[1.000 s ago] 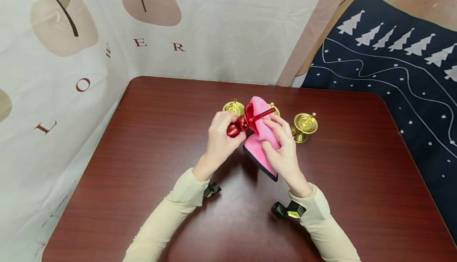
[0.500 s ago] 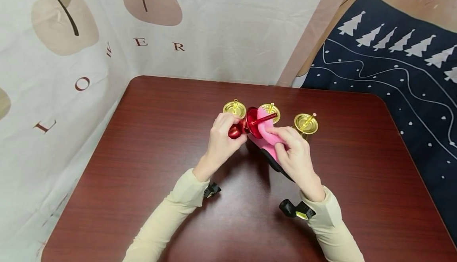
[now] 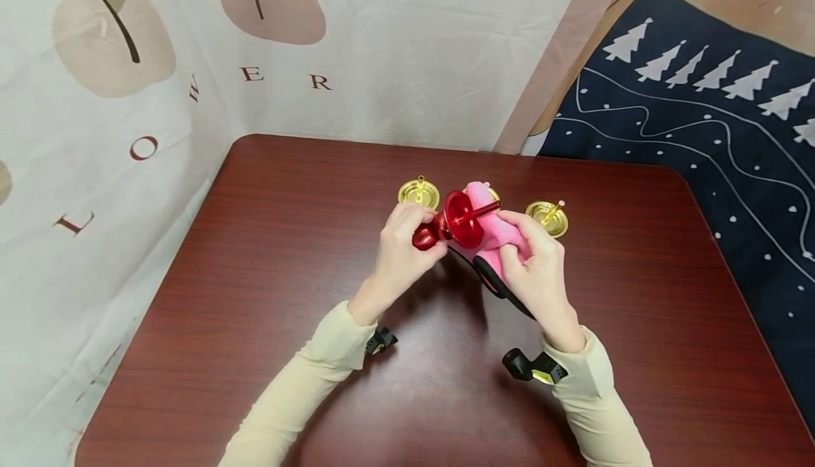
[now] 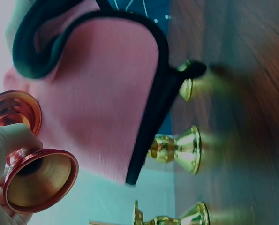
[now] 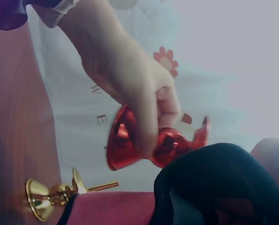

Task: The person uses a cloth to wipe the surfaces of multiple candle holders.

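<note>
My left hand grips a shiny red metal candle holder by its foot end. The holder is tilted over on its side above the table, its dish and thin central rod pointing right. My right hand pinches a pink cloth with black edging, bunched just behind and right of the red dish. In the left wrist view the cloth hangs as a broad flap beside the hollow red foot. The right wrist view has the left fingers around the red holder.
Three gold candle holders stand in a row on the brown table: a left one, a middle one mostly hidden by the cloth, and a right one beyond my right hand. A white printed curtain hangs behind the table.
My right hand has moved right with the cloth, which has bunched up and shifted off the red dish's front. My left hand and the red candle holder have shifted slightly right.
</note>
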{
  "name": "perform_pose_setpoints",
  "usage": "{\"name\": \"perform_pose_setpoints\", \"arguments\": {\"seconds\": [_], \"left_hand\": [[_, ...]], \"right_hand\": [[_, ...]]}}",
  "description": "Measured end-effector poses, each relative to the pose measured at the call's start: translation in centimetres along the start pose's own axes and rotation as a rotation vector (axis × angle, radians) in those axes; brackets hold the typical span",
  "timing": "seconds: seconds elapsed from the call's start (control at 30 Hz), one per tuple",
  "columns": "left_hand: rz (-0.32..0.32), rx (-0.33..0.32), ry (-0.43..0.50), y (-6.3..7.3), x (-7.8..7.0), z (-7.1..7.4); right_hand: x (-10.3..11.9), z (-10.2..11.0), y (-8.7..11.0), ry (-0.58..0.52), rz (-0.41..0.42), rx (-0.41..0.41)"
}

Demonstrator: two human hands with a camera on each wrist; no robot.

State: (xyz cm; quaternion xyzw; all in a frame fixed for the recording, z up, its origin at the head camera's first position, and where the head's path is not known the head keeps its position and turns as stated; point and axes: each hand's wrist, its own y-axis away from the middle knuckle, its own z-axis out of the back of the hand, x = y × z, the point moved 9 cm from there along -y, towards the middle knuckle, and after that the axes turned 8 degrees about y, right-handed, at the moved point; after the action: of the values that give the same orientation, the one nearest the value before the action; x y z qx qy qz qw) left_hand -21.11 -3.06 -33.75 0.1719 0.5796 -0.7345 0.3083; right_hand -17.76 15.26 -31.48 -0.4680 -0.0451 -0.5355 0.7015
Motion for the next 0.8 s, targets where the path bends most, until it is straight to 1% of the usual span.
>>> {"name": "perform_pose_setpoints", "arguments": {"seconds": [0.17,0.3,0.43,0.5,0.6,0.7,0.8], "left_hand": [[-0.009,-0.033,0.000,-0.3,-0.4,0.1],[-0.024,-0.048,-0.034,-0.5,-0.7,0.3],[-0.048,-0.054,-0.060,-0.7,-0.8,0.4],[-0.053,-0.052,-0.068,-0.7,-0.8,0.4],[-0.054,-0.044,-0.072,-0.7,-0.8,0.5],[-0.054,-0.035,-0.064,-0.7,-0.8,0.5],[-0.054,-0.025,-0.052,-0.6,-0.6,0.6]], "right_hand": [[0.6,-0.6,0.2,-0.005,0.020,-0.012],[1.2,-1.5,0.4,0.002,0.030,0.041],[1.4,-2.3,0.6,0.002,0.012,0.090],[1.4,-2.4,0.6,0.004,-0.003,0.088],[1.5,-2.3,0.6,0.020,0.002,0.062],[1.5,-1.9,0.4,0.013,0.032,0.033],[1.4,-1.5,0.1,-0.031,0.057,0.022]]}}
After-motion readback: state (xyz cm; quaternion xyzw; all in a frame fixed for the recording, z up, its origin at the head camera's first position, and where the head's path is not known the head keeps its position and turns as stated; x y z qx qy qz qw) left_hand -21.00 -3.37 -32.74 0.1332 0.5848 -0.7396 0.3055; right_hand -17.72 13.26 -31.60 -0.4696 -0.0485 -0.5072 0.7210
